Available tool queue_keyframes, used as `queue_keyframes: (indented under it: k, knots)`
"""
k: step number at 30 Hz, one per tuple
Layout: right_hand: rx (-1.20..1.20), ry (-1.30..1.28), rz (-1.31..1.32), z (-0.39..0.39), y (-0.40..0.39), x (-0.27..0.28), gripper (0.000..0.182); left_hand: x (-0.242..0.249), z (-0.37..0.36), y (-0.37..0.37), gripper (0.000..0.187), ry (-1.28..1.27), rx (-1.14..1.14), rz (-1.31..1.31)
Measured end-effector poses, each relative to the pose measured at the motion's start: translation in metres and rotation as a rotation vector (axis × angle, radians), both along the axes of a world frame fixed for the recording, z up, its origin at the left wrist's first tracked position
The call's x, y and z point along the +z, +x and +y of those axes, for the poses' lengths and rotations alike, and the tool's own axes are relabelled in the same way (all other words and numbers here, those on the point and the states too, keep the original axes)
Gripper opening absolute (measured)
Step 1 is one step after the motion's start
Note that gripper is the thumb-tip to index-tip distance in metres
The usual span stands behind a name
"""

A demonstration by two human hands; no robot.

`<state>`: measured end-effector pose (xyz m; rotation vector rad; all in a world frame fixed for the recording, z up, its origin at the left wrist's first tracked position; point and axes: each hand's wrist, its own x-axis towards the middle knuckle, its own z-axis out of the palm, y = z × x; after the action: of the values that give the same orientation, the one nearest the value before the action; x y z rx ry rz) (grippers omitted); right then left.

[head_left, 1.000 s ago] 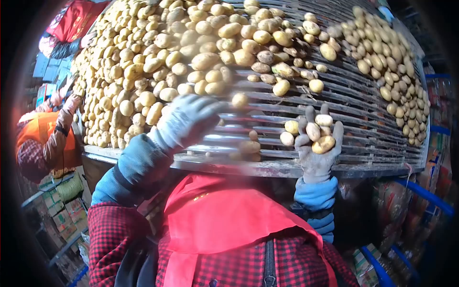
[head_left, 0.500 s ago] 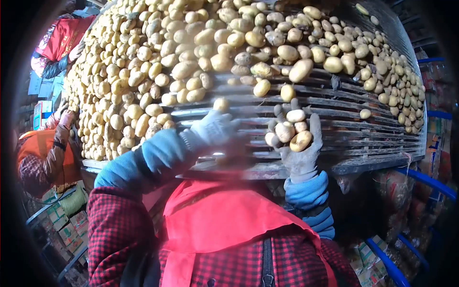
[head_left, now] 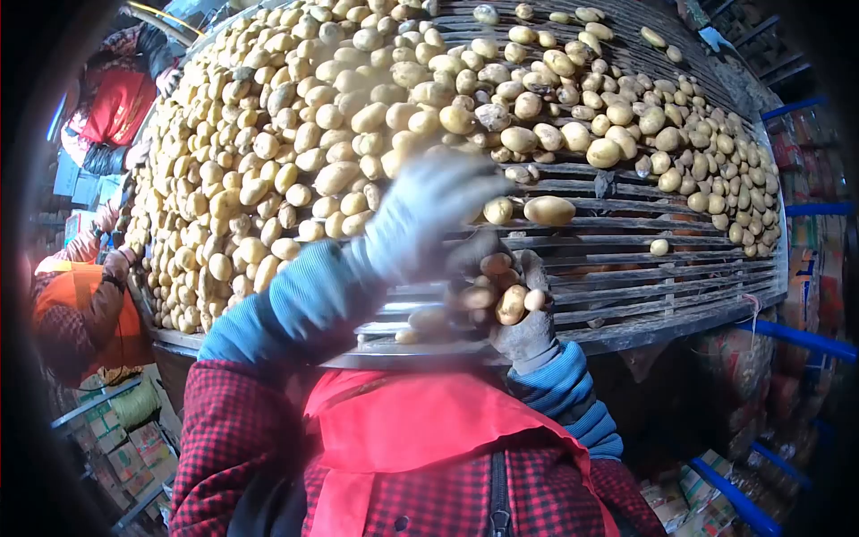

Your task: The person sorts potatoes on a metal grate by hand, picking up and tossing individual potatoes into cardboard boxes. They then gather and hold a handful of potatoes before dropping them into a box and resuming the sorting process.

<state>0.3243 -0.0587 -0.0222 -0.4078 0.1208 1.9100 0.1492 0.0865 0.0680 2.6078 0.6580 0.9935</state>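
Note:
My left hand (head_left: 438, 201), in a pale work glove, reaches over the slatted table beside the potato pile (head_left: 335, 179). Motion smears its fingers, so a grip on anything cannot be made out. Close to the near edge, my gloved right hand (head_left: 526, 345) is turned palm up, its fingers curled about several small potatoes (head_left: 512, 305). Just beyond the two hands, an oblong potato (head_left: 549, 211) and a rounder potato (head_left: 497, 210) rest on the slats. A few blurred potatoes (head_left: 429, 320) lie low on the slats, left of my right hand.
The slatted table (head_left: 707, 277) has a metal rim along its near side. More potatoes (head_left: 716, 170) spread over its right part. Two people, one in an orange vest (head_left: 76, 295), stand at the left edge. Blue rails (head_left: 796, 340) run at the right, with stacked boxes (head_left: 139, 447) lower left.
My left hand has moved right and farther over the table. My right hand has drawn back toward me and slightly left, still carrying potatoes. Some potatoes ahead of my hands have shifted.

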Motion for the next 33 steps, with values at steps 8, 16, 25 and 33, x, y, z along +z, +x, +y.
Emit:
queue_keyframes:
  k: [8, 16, 25, 33]
  knots:
    - [0.064, 0.040, 0.311, 0.014, 0.005, 0.035, 0.045, -0.016, 0.117, 0.052, 0.053, 0.039, -0.005, 0.354]
    - [-0.110, -0.069, 0.142, 0.010, 0.004, 0.025, 0.051, -0.037, 0.146, 0.063, 0.046, -0.176, 0.191, 0.736]
    - [-0.098, -0.067, -0.125, 0.018, -0.002, 0.033, 0.055, -0.030, 0.092, -0.076, 0.030, 0.027, 0.378, 0.395]
    - [-0.079, 0.011, -0.181, 0.016, -0.002, 0.027, 0.056, -0.034, 0.031, -0.198, 0.039, -0.168, 0.683, 0.310]
